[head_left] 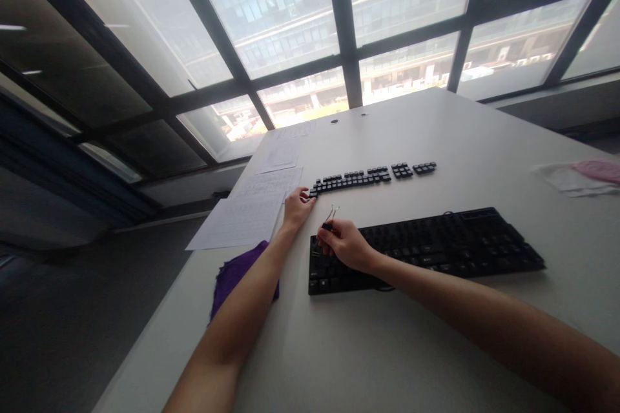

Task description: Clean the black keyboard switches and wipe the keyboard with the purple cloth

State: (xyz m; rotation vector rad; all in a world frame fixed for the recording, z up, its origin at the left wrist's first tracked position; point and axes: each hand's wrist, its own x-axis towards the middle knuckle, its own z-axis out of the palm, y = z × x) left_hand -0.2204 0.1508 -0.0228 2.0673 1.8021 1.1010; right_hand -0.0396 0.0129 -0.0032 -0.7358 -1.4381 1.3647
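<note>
A black keyboard (436, 245) lies on the white table (436, 135). Behind it runs a row of loose black keycaps (358, 179), set out in groups. My left hand (296, 205) reaches to the left end of that row, its fingertips touching the first keycap. My right hand (343, 244) hovers over the keyboard's left end and grips a small keycap puller (330, 218) with wire loops pointing up.
Sheets of paper (252, 210) lie at the table's left edge, with a purple cloth (232, 274) just in front of them. A pink and white item (588, 175) sits at the far right. Large windows stand behind the table.
</note>
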